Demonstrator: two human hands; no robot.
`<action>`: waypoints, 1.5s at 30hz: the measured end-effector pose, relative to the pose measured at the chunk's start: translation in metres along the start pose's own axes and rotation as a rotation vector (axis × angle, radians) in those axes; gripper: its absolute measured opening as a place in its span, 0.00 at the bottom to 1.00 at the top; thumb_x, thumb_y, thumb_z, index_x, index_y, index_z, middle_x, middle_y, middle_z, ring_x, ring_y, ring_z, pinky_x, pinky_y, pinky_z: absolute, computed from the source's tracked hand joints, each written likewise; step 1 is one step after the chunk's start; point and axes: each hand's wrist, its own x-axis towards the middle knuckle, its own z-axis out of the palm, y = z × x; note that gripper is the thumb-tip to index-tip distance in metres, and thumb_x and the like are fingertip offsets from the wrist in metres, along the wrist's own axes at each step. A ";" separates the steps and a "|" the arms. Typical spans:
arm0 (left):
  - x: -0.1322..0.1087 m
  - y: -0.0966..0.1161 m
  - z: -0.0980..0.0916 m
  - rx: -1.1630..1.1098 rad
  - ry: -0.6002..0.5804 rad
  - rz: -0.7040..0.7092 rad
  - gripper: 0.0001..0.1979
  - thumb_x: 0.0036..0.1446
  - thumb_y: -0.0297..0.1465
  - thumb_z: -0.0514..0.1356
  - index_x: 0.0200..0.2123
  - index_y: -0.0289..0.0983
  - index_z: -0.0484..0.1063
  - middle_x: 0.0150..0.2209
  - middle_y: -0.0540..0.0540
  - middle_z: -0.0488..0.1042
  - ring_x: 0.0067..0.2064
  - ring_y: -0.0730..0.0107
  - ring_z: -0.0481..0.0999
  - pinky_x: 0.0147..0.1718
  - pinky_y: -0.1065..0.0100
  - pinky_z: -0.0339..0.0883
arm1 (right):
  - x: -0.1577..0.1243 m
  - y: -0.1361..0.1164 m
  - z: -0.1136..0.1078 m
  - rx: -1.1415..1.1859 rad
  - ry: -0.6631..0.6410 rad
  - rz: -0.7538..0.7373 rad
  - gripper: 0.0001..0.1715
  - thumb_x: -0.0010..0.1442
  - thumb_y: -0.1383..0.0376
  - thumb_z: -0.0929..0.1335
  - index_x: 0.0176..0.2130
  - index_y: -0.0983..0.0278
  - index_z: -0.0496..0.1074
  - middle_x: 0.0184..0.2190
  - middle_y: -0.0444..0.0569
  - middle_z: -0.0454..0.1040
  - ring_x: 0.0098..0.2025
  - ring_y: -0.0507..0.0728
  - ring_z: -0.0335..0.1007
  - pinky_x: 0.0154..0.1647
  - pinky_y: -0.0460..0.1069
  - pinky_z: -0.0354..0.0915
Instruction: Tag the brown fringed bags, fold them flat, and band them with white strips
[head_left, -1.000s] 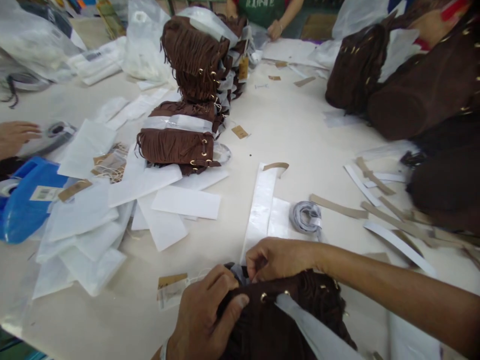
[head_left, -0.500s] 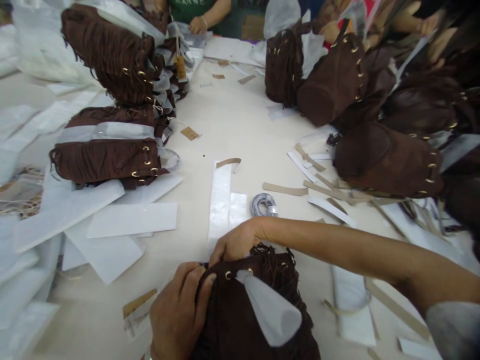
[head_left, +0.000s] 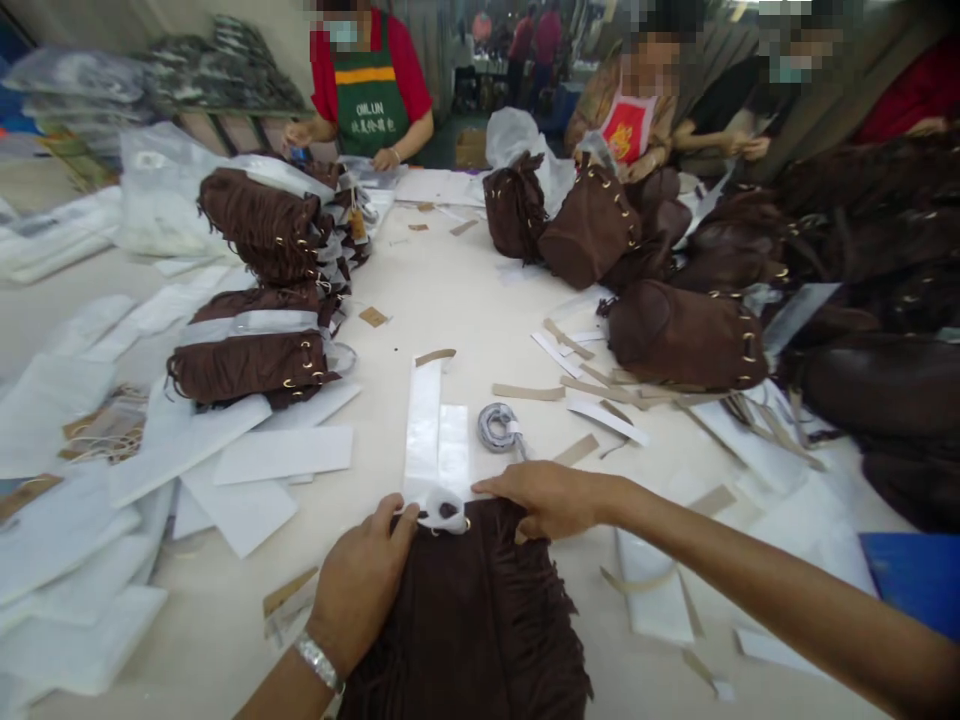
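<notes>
A dark brown fringed bag [head_left: 465,610] lies on the table in front of me, its mouth edge pointing away from me. My left hand [head_left: 367,580] grips the left corner of that edge, thumb and fingers pinched on it. At the right corner my right hand [head_left: 559,497] holds the edge, index finger stretched along the top and thumb against the fringed front. Between my hands, a translucent white wrap [head_left: 442,508] loops up at the rim beside a gold eyelet. Just beyond lie white plastic strips [head_left: 424,430] and a coiled grey cord [head_left: 496,428].
Stacked brown bags [head_left: 247,365] stand at left, above white foam sheets [head_left: 285,455]. More brown bags [head_left: 686,335] are heaped at right near scattered tan strips [head_left: 529,392]. Beyond the table, a person in a green apron [head_left: 367,115] and other people work.
My right hand has moved from the bag's mouth near my left hand to the right corner. The white wrap no longer hangs down the front. The view has tilted up.
</notes>
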 end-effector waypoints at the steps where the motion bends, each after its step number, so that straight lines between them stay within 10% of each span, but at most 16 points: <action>1: 0.000 0.000 -0.001 0.006 0.004 0.012 0.19 0.62 0.22 0.51 0.53 0.43 0.67 0.54 0.44 0.68 0.32 0.68 0.75 0.29 0.66 0.67 | -0.006 -0.003 0.003 -0.129 0.051 -0.014 0.34 0.56 0.62 0.71 0.59 0.66 0.63 0.46 0.57 0.73 0.48 0.62 0.68 0.47 0.54 0.61; 4: 0.000 0.001 -0.003 -0.016 0.027 0.014 0.16 0.65 0.26 0.48 0.53 0.41 0.67 0.51 0.44 0.70 0.32 0.68 0.75 0.29 0.65 0.67 | -0.018 -0.015 0.013 -0.454 0.200 -0.023 0.07 0.63 0.68 0.65 0.41 0.67 0.71 0.35 0.54 0.73 0.41 0.60 0.66 0.43 0.54 0.59; 8: -0.004 -0.001 -0.010 -0.121 0.038 -0.039 0.15 0.67 0.31 0.46 0.52 0.42 0.67 0.50 0.45 0.71 0.33 0.68 0.76 0.28 0.67 0.67 | -0.034 -0.035 0.038 -0.617 0.347 0.033 0.07 0.66 0.70 0.61 0.36 0.66 0.68 0.32 0.50 0.70 0.36 0.58 0.64 0.38 0.53 0.59; 15: 0.031 -0.012 -0.034 -0.596 0.193 -0.106 0.16 0.67 0.37 0.45 0.48 0.43 0.71 0.49 0.49 0.73 0.48 0.65 0.73 0.46 0.65 0.65 | -0.043 -0.055 0.097 -0.636 0.449 0.135 0.25 0.61 0.73 0.64 0.58 0.74 0.62 0.42 0.57 0.72 0.42 0.62 0.66 0.35 0.54 0.65; 21: 0.094 0.017 -0.043 -0.751 -0.218 0.038 0.26 0.63 0.49 0.45 0.30 0.39 0.75 0.29 0.48 0.76 0.33 0.65 0.74 0.32 0.68 0.63 | -0.043 -0.061 0.126 -0.567 0.446 0.206 0.30 0.58 0.72 0.67 0.59 0.75 0.62 0.45 0.58 0.72 0.41 0.63 0.69 0.35 0.55 0.68; 26: 0.108 0.036 -0.050 -0.492 -0.401 0.120 0.25 0.52 0.56 0.54 0.30 0.42 0.77 0.30 0.46 0.78 0.34 0.59 0.75 0.32 0.65 0.62 | -0.080 -0.054 0.094 -0.100 0.345 0.193 0.18 0.62 0.61 0.67 0.51 0.61 0.71 0.47 0.51 0.73 0.42 0.58 0.71 0.40 0.50 0.66; 30: 0.094 0.042 -0.047 -0.302 -0.304 0.220 0.24 0.52 0.54 0.57 0.33 0.39 0.77 0.33 0.40 0.78 0.40 0.51 0.75 0.41 0.54 0.62 | -0.085 -0.015 0.030 0.263 0.157 0.277 0.21 0.68 0.55 0.59 0.33 0.61 0.74 0.29 0.45 0.75 0.31 0.52 0.71 0.31 0.45 0.61; 34: 0.073 0.051 -0.043 -0.253 -0.116 0.201 0.17 0.55 0.46 0.60 0.35 0.37 0.74 0.35 0.40 0.75 0.42 0.51 0.71 0.42 0.52 0.62 | -0.031 0.029 -0.010 0.143 0.490 0.609 0.23 0.67 0.50 0.58 0.44 0.63 0.70 0.31 0.49 0.76 0.33 0.56 0.73 0.33 0.47 0.59; 39: 0.057 0.060 -0.042 -0.262 0.033 0.161 0.12 0.53 0.38 0.65 0.36 0.38 0.70 0.36 0.43 0.71 0.43 0.54 0.68 0.48 0.49 0.59 | 0.042 0.047 -0.006 0.031 0.448 0.754 0.29 0.64 0.47 0.61 0.49 0.68 0.64 0.38 0.58 0.76 0.40 0.62 0.73 0.35 0.50 0.60; 45: 0.039 0.064 -0.026 -0.292 0.117 0.164 0.05 0.57 0.30 0.60 0.36 0.38 0.67 0.35 0.45 0.68 0.38 0.57 0.67 0.39 0.56 0.63 | 0.034 0.034 0.002 0.060 0.621 0.563 0.17 0.66 0.57 0.61 0.49 0.63 0.65 0.36 0.49 0.75 0.37 0.57 0.71 0.36 0.48 0.60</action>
